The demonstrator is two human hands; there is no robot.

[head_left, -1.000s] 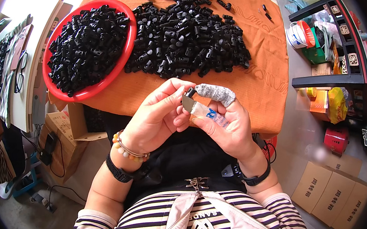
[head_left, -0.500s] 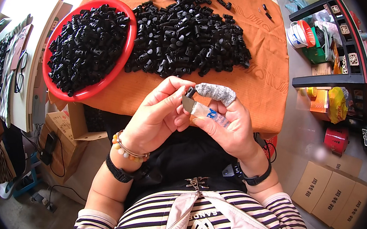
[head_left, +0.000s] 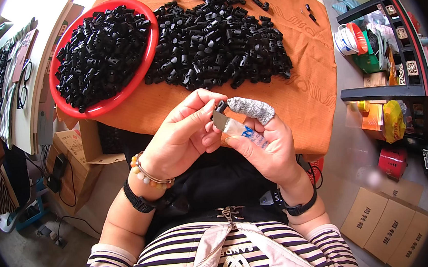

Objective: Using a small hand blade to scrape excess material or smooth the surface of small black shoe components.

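Observation:
Between the thumb and fingers of my left hand (head_left: 187,123) is a small black plastic piece (head_left: 221,106), like those heaped on the table. My right hand (head_left: 267,146) grips a short blade (head_left: 220,121) whose handle is wrapped in clear tape with blue print. The blade's flat metal end lies against the black piece. A grey knitted finger cover (head_left: 252,110) sits on my right index finger, its tip close to the piece. Both hands are together in front of the table edge. Beyond them spreads a heap of black plastic pieces (head_left: 215,43).
A red basin (head_left: 152,49) full of black pieces stands at the left on the orange tablecloth (head_left: 306,73). Cardboard boxes (head_left: 387,225) lie on the floor at right, below a dark shelf frame (head_left: 380,94). An open carton (head_left: 91,140) is at left, near a mirror-like reflection.
Almost nothing differs. My right hand and the blade have tilted very slightly against the black piece; the left hand keeps its place.

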